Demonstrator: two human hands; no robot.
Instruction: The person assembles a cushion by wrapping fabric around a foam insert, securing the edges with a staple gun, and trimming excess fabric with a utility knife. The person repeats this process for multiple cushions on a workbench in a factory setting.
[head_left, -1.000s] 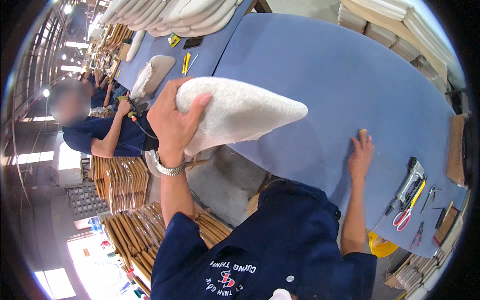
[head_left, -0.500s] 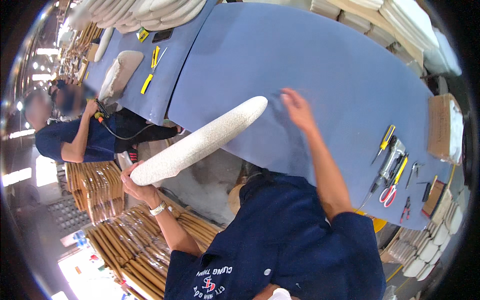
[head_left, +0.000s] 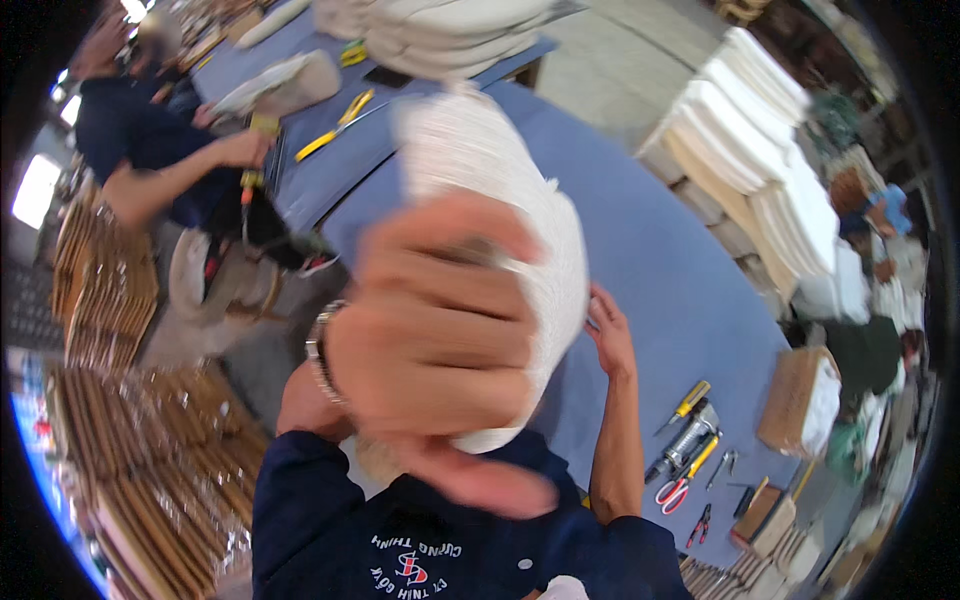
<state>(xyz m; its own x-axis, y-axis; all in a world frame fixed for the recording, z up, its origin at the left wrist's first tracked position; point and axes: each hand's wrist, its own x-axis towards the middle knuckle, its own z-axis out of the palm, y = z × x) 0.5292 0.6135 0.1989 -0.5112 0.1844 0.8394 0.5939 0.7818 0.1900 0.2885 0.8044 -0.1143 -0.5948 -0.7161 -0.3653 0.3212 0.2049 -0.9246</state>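
Observation:
A pale, textured padded cushion point(head_left: 555, 240) is raised over the near side of the blue table, its broad side partly turned toward me. My left hand point(head_left: 440, 320), blurred and very near, covers its middle; the fingers are curled against it, with the thumb lower down. A metal-banded watch point(head_left: 325, 350) circles that wrist. Beside the cushion's right edge is my right hand point(head_left: 610, 335), fingers stretched and apart, their tips at the edge. Whether they press on it I cannot tell.
Right on the blue table point(head_left: 660, 290) lie a yellow screwdriver point(head_left: 690, 400), a metal air tool point(head_left: 685, 440), red-handled scissors point(head_left: 672, 495) and pliers point(head_left: 700, 525). A cardboard box point(head_left: 795, 400) stands beyond them. At left, a co-worker point(head_left: 150, 150) holds a tool; wrapped brown stacks point(head_left: 150, 470) sit below.
The cushion has come up closer to me and turned from its narrow side to a broader one. My left hand rose with it, and my right hand is now beside its edge. The view has shifted.

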